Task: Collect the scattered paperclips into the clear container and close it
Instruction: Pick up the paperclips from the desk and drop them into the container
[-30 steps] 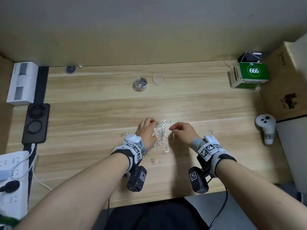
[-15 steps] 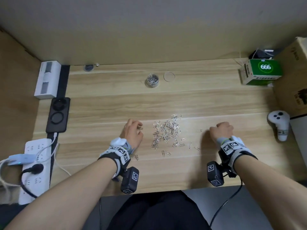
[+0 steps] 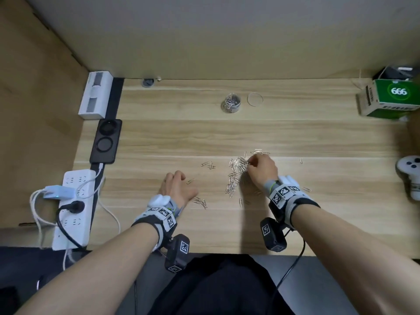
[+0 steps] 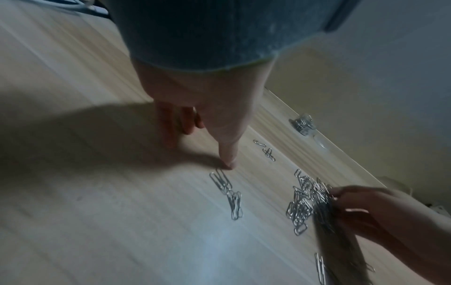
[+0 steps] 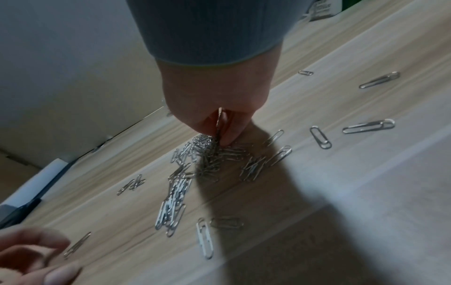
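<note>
**Paperclips on a pale wood tabletop**

The tabletop point(image 3: 227, 135) is light, straight-grained wood laminate, boxed in by plain beige walls at the back and left. Along its left edge lie a white power strip point(image 3: 72, 208) with plugged cables, a flat black pad point(image 3: 106, 141) with two round recesses and a white rectangular box point(image 3: 95, 95). At the right stand a green carton point(image 3: 391, 98) marked 666 and a white controller point(image 3: 409, 176).

Thin silver wire paperclips point(image 3: 235, 176) lie in a loose heap at mid-table, with strays around it. The container point(image 3: 231, 103), a small clear round tub already holding clips, stands open well behind the heap near the back edge; its clear disc lid point(image 3: 255, 99) lies flat just to its right.

The right hand point(image 3: 262, 169) is at the top of the heap, its fingers point(image 5: 231, 133) curled together and pinching a bunch of clips. The left hand point(image 3: 178, 188) rests left of the heap, its thumb tip pressed to the wood beside a few stray clips, the other fingers point(image 4: 171, 123) bent down to the surface and holding nothing. Both wrists wear grey ribbed cuffs with tagged bands.
</note>
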The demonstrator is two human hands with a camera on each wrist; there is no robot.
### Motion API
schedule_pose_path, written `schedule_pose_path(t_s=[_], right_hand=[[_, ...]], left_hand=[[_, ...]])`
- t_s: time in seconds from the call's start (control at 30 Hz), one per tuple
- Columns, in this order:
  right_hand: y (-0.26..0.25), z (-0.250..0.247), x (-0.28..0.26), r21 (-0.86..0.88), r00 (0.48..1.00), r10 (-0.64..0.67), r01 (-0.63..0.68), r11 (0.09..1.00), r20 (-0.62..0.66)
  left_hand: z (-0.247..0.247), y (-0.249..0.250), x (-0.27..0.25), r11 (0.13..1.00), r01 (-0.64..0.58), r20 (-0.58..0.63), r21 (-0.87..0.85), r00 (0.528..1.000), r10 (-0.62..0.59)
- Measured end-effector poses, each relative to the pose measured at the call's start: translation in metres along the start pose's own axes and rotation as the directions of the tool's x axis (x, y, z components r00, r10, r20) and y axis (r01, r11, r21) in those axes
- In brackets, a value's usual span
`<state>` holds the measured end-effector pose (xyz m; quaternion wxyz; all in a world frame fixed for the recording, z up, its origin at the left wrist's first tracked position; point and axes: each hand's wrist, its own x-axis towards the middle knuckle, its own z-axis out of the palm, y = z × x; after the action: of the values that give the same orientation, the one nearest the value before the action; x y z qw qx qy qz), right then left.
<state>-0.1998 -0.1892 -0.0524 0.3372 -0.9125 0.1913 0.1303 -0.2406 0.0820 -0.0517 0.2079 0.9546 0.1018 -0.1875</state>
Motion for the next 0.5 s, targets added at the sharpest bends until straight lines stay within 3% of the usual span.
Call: schedule_pose_path(t_s=[0.1, 0.17, 0.3, 0.43, 0.5], right_hand=[[0.002, 0.000, -0.008, 0.154, 0.994, -0.033, 0.017, 0.988, 0.101], [0.012, -0.006, -0.012, 0.232, 0.995, -0.024, 0.001, 0.973, 0.100], [0.043, -0.029, -0.020, 0.271, 0.997, 0.069, -0.054, 0.961, -0.044], [0.074, -0.052, -0.031, 0.145, 0.965, 0.160, -0.131, 0.981, -0.209], [0.086, -0.058, -0.036, 0.116, 0.949, 0.221, -0.199, 0.973, -0.225]], left_hand=[[0.013, 0.005, 0.000, 0.995, -0.059, -0.001, -0.082, 0.998, 0.059], [0.019, 0.017, 0.001, 0.986, -0.113, -0.001, -0.119, 0.993, 0.114], [0.027, 0.053, 0.004, 0.969, -0.244, 0.003, -0.047, 0.970, 0.244], [0.033, 0.085, 0.006, 0.922, -0.388, 0.044, 0.004, 0.921, 0.388], [0.037, 0.096, 0.010, 0.898, -0.437, 0.089, 0.043, 0.897, 0.433]])
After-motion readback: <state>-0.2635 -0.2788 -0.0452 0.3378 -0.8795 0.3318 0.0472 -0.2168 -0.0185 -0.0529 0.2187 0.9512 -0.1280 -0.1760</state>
